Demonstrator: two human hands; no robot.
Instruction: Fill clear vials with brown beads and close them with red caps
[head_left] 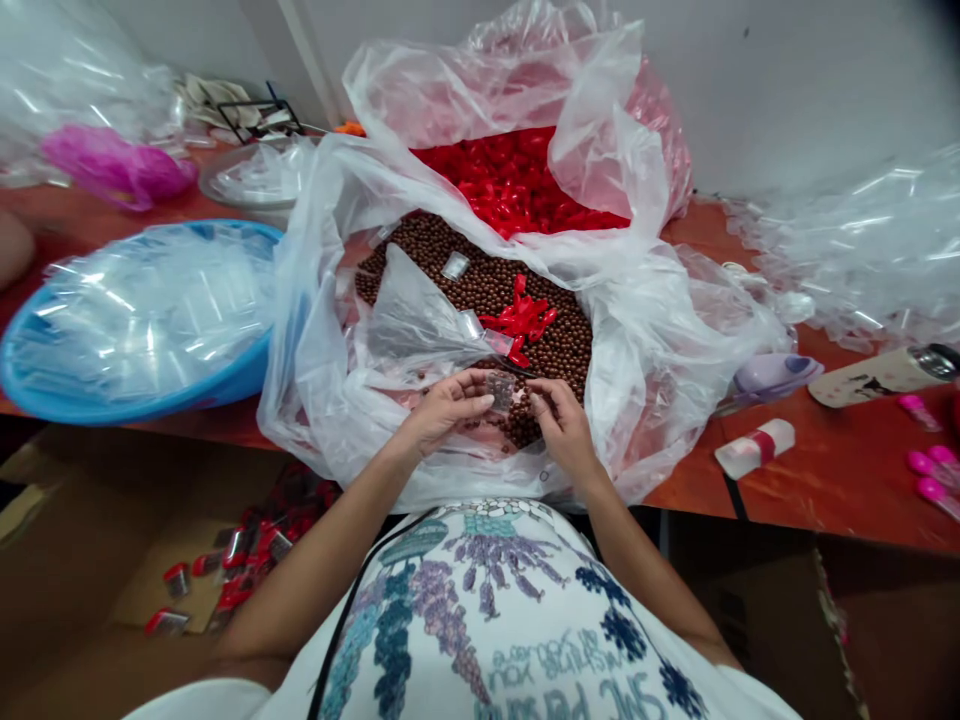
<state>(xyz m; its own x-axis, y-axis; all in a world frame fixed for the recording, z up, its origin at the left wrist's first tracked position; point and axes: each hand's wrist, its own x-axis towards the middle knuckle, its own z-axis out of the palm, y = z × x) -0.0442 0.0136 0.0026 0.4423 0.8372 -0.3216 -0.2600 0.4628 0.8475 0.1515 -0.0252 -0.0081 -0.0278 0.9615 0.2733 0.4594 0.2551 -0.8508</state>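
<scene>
My left hand grips a small clear plastic container between thumb and fingers. Just to its right, my right hand has its fingertips closed together; what they hold, if anything, is too small to make out. Both hands are over brown beads heaped in a large translucent plastic bag. On the beads beyond my hands rest several red plastic caps and a clear plastic funnel-like sheet. Another little clear container lies farther back on the beads.
A blue basin of clear plastic pieces is at left. Behind stands a bag of red caps. A tumbler and white roll lie at right. Below left, a cardboard box holds filled red-capped containers.
</scene>
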